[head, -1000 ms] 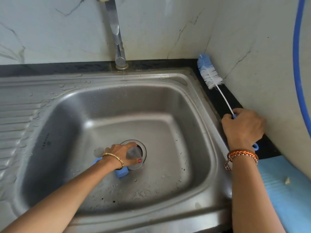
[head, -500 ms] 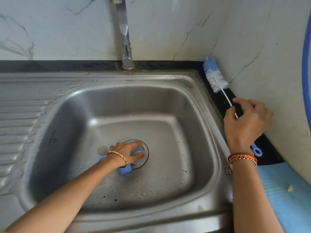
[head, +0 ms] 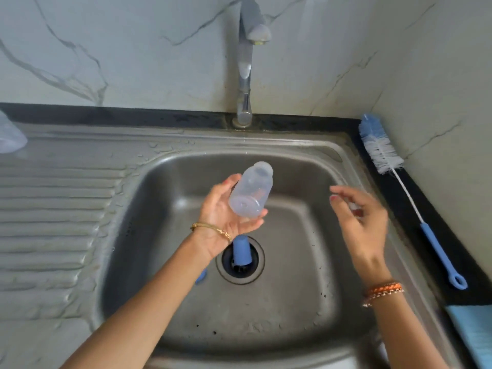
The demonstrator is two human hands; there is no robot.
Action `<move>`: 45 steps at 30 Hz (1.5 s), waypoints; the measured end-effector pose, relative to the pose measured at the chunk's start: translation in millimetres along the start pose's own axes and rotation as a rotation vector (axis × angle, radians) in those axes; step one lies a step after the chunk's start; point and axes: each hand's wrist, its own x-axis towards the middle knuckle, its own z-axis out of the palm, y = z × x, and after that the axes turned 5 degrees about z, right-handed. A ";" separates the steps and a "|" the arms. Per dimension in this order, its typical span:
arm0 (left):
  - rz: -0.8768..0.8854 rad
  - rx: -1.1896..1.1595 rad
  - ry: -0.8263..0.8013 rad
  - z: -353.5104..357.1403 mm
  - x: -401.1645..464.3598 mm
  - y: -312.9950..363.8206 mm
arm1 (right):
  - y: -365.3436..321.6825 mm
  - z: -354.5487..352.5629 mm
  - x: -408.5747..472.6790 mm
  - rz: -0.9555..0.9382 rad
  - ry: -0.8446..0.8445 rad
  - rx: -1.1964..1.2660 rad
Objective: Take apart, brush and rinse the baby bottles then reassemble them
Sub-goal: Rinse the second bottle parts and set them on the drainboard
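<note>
Looking down at the sink point(head: 149, 310), we see our left hand point(head: 226, 214) at mid-frame grasping a clear bottle point(head: 250, 193), tilted, above the basin. Our right hand point(head: 359, 217) hovers beside it, fingers loosely spread and blurred, holding nothing. A blue cap point(head: 241, 250) stands in the drain; another blue piece point(head: 201, 276) is mostly hidden behind our left forearm. At the upper left edge, a clear object point(head: 10, 137) is cut off. Half a second ago our left hand was down at the drain and our right gripped the brush point(head: 399, 187), which now lies released on the black tabletop point(head: 415, 209) at right.
</note>
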 end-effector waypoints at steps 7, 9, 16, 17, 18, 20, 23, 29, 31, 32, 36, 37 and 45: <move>0.186 0.341 0.256 2.7 8.2 1.9 | -51.5 42.7 11.1 0.258 -0.284 0.260; 0.255 0.446 0.289 4.1 6.3 7.7 | -68.8 54.6 24.8 0.400 -0.347 0.329; 0.486 0.856 0.310 -2.6 9.3 16.9 | -92.4 101.3 75.6 0.936 -0.494 0.818; 0.567 0.943 0.305 -5.2 10.3 18.7 | -92.3 109.4 82.4 0.959 -0.484 0.836; 0.636 1.014 0.308 -7.4 12.0 21.3 | -92.1 117.7 89.1 0.969 -0.477 0.847; 0.722 1.085 0.332 -12.0 16.5 25.9 | -93.9 136.5 105.0 0.977 -0.478 0.880; 0.732 1.075 0.365 -13.0 15.9 28.9 | -101.1 164.0 125.2 0.998 -0.492 1.009; 0.649 1.041 0.338 -15.6 13.6 27.9 | -79.8 189.7 141.0 0.997 -0.437 1.179; 0.651 1.068 0.326 -18.1 13.6 26.0 | -74.9 192.7 142.8 1.003 -0.438 1.169; 0.650 1.077 0.325 -19.5 14.2 24.9 | -74.9 193.5 143.6 1.009 -0.440 1.165; 0.634 1.056 0.345 -21.7 15.6 21.7 | -79.3 193.8 146.0 0.998 -0.433 1.094; 0.639 1.052 0.343 -21.7 15.7 21.6 | -80.0 193.9 146.8 0.989 -0.430 1.069; 0.637 1.040 0.368 -24.7 17.4 19.0 | -78.0 193.9 145.6 0.995 -0.456 1.104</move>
